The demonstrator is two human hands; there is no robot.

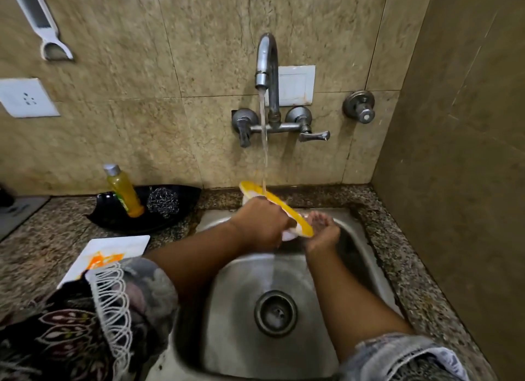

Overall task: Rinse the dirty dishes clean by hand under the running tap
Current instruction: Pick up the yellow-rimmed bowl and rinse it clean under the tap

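1. Head view: a round yellow-rimmed white plate (277,207) is tilted under the stream from the steel wall tap (266,65), over the steel sink (284,272).
2. Left hand (262,224) grasps the plate's rim; right hand (322,230), fingers relaxed, cups its lower edge.
3. Risk: wet rim could slip into the basin; steep tilt may splash the granite counter (397,253).
4. An orange-stained white square plate (113,253) waits beside the sink.

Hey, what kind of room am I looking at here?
Most likely a home kitchen's washing-up corner. A steel sink is set into a speckled stone counter, a wall tap runs water onto a yellow-rimmed plate, and a bottle of yellow dish liquid stands beside a steel scrubber.
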